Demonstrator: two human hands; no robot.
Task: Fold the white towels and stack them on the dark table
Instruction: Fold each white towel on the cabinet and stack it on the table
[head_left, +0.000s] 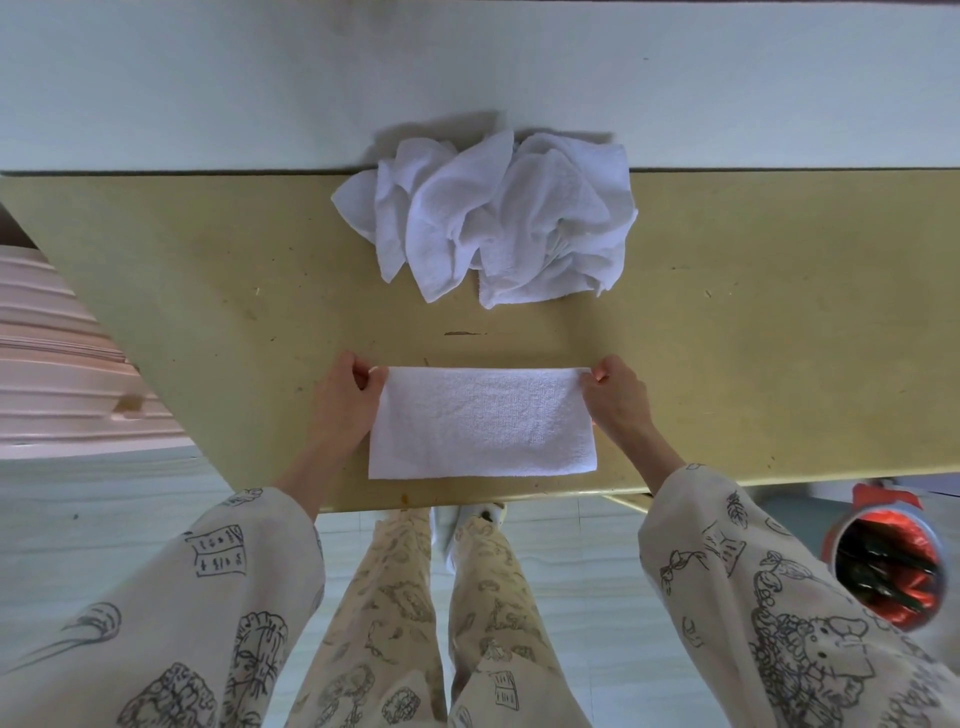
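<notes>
A white towel (482, 423), folded into a flat rectangle, lies near the front edge of the yellowish table (208, 291). My left hand (345, 402) pinches its far left corner. My right hand (618, 400) pinches its far right corner. Farther back, a crumpled pile of white towels (493, 218) rests against the table's far edge. No folded stack is in view.
A pale wall (467, 67) runs behind the table. To the left stands a pink ribbed object (57, 364). A bin with a red liner (888, 566) sits on the floor at the right, below the table's edge. My legs are under the front edge.
</notes>
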